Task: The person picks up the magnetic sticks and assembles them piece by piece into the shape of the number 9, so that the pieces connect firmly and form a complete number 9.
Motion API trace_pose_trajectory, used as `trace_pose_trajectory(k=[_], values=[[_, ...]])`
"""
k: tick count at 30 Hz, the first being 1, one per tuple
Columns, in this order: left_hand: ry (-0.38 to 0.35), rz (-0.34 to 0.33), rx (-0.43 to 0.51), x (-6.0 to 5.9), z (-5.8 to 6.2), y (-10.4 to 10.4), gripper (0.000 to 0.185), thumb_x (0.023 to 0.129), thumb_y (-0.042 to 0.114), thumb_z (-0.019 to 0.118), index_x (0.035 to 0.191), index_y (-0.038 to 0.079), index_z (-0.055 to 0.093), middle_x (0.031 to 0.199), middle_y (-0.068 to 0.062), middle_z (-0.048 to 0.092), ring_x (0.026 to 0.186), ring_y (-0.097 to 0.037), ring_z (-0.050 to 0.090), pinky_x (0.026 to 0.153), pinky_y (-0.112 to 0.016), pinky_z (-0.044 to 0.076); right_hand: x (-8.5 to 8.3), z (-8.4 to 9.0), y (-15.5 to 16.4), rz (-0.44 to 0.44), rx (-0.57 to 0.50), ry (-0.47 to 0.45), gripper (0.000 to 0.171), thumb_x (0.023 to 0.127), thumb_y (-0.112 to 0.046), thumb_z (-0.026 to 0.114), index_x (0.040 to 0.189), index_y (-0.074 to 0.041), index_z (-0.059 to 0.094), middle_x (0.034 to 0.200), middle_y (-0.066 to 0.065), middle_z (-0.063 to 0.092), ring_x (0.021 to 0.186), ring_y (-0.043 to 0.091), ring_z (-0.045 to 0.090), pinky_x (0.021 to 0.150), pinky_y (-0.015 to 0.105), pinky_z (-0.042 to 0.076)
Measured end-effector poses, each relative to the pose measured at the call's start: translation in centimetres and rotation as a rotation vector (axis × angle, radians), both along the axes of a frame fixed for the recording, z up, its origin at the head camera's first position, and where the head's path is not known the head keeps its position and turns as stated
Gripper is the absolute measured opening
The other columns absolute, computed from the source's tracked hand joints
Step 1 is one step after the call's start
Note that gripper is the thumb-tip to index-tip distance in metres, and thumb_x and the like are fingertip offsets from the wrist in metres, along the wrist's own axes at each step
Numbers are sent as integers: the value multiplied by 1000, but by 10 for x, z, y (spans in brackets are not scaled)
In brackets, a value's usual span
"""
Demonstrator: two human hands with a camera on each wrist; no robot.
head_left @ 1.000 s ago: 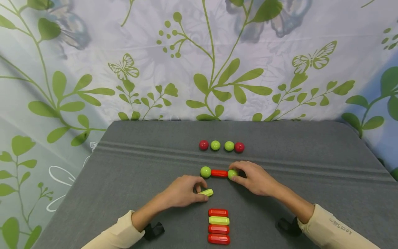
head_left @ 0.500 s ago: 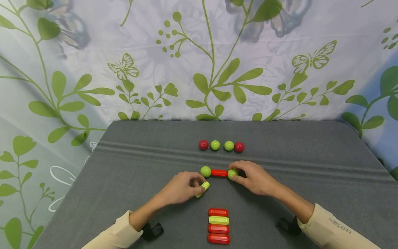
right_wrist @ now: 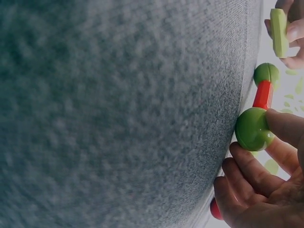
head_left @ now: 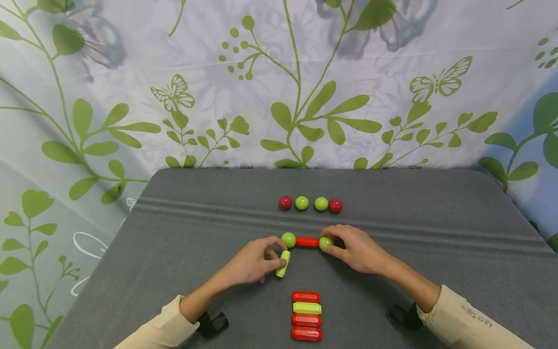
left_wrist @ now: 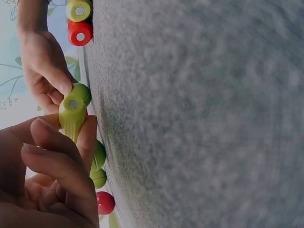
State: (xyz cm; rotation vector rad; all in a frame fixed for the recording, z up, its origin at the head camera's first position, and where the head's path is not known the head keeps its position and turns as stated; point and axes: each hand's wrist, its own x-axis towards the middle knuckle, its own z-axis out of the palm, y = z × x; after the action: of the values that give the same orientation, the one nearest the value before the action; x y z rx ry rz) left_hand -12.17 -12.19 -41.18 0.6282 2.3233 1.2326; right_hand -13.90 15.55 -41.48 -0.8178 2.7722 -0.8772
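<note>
Between thumb and finger, my left hand point(head_left: 250, 261) pinches a yellow-green magnetic rod point(head_left: 283, 264) just in front of a green ball point(head_left: 288, 240). A silvery disc shows on the rod's end in the left wrist view. That ball joins the left end of a red magnetic rod point(head_left: 307, 242). At the red rod's right end sits a second green ball point(right_wrist: 254, 128), which my right hand point(head_left: 359, 249) holds by thumb and fingers. Whether the yellow-green rod touches the left ball cannot be told.
Nearer me lies a stack-like row of several rods, red ones point(head_left: 306, 320) and a yellow-green one point(head_left: 307, 309). Behind the hands stand two red balls point(head_left: 285, 202) and two green balls point(head_left: 302, 203) in a line. A patterned cloth point(head_left: 244, 97) hangs past the grey table point(head_left: 183, 232).
The yellow-green rod has turned from lying nearly sideways to pointing away from me, and my left hand has shifted slightly forward. My right hand stays on its ball.
</note>
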Motion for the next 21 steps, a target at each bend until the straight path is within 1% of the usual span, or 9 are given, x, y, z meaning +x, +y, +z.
trace_pose_trajectory(k=[4,10,21], values=[[-24,19,13,0,0,0,26,89,21,61,111,11,54,73,3,64,41,-12,49,42,-29,43,0,0,0,-2,-2,0,28,87,-24,64,112,-13,61,107,-5,59,99,16,53,86,43,40],[-32,43,18,-1,-3,1,25,89,22,61,111,13,53,74,2,65,39,-13,49,41,-30,43,0,0,0,-4,-6,5,26,87,-24,64,111,-13,61,105,-5,59,97,15,53,84,42,41],[-93,91,46,-4,-8,3,25,90,25,59,112,16,51,70,-3,65,38,-15,47,38,-27,37,0,-1,-1,4,-8,10,26,87,-25,64,110,-14,61,104,-6,58,96,14,52,83,42,41]])
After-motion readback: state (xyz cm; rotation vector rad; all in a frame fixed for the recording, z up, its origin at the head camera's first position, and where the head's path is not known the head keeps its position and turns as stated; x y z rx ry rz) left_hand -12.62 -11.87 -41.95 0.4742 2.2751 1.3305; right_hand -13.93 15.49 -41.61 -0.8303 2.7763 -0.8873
